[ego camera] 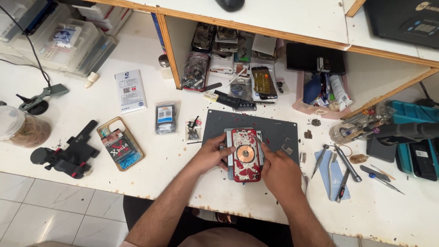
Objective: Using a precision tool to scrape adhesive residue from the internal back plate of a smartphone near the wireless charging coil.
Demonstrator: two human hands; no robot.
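An opened phone (245, 155) with a red back and a round copper coil lies in a metal holder on a dark grey work mat (274, 128). My left hand (211, 153) steadies the phone's left edge with its fingers spread. My right hand (276, 169) is on the right side and pinches thin metal tweezers (259, 142), whose tip points at the phone's upper right part.
Screwdrivers and tweezers (340, 169) lie on a pale blue pad at the right. At the left are a phone case (121, 142), a black clamp tool (68, 153), small parts bags (165, 117) and a jar (20, 126). A shelf above holds phone parts (263, 82).
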